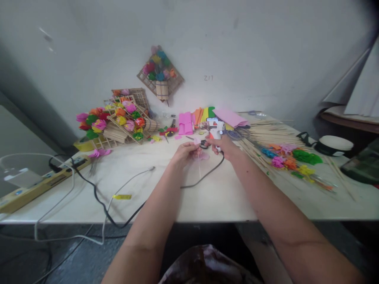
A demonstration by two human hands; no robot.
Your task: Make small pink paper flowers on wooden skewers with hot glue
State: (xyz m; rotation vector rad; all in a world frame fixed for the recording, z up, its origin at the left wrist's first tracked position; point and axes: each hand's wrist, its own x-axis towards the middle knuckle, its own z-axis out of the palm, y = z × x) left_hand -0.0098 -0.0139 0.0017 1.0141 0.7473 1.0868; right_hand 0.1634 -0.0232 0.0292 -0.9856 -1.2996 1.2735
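Note:
Near the middle of the table my left hand (188, 152) is closed, its fingers pinching the top of a thin pale stick (199, 167) with a bit of pink paper (196, 141) at the fingertips. Just to its right, my right hand (223, 146) has its fingers drawn together. What they hold, if anything, is too small to tell. Directly by the right hand is a white glue gun (217, 126), its handle partly covered by the hand. Scissors with black handles (203, 145) lie between the hands. Beneath them is a pink paper piece (203, 156).
Paper-flower baskets (121, 122) are heaped at the back left; another basket (162, 90) hangs on the wall. Bamboo sticks (272, 132) and paper flowers (284, 161) lie to the right. Folded pink paper (185, 123) is behind. A power strip (50, 183) and cables occupy the left.

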